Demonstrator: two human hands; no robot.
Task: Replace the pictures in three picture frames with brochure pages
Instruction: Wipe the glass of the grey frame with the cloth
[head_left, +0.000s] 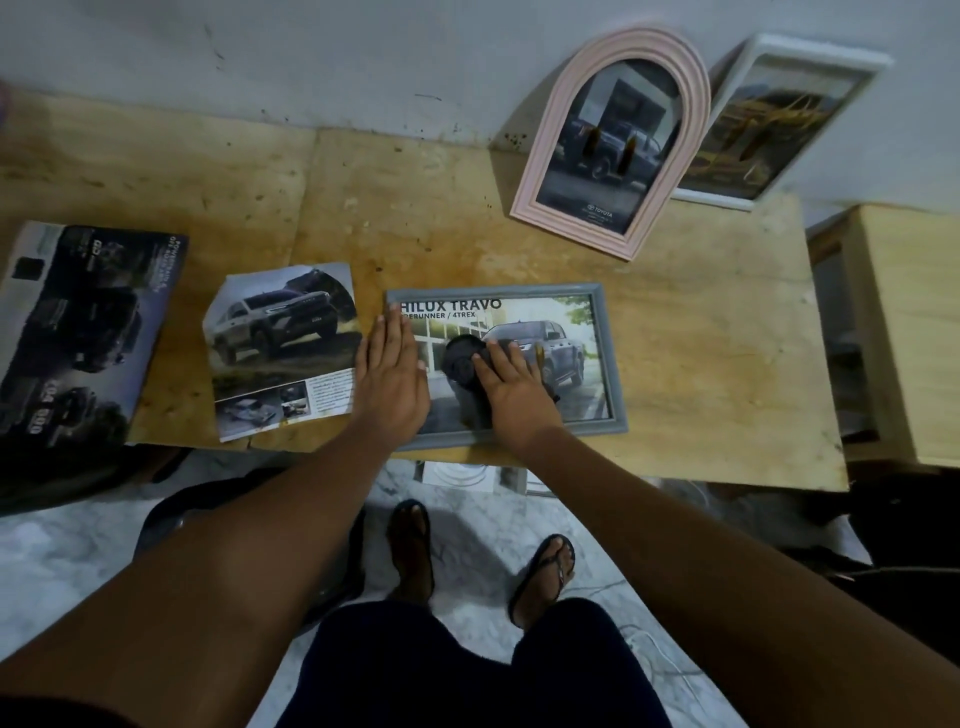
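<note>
A grey picture frame (602, 332) lies flat near the table's front edge, showing a brochure page with a grey pickup truck. My left hand (390, 376) rests flat, fingers together, on the frame's left side. My right hand (511, 382) lies flat on the frame's glass, fingers spread. A dark round shape on the glass beside my right hand looks like a reflection. A pink arched frame (535, 176) with a truck page leans against the wall. A white frame (810, 57) leans behind it. A cut brochure page (280, 348) lies left of the grey frame.
A dark brochure (78, 332) lies at the table's left end, overhanging the front edge. The plywood table (701, 338) meets a grey wall at the back. A wooden cabinet (904, 332) stands to the right. My sandalled feet (543, 577) stand on a marble floor below.
</note>
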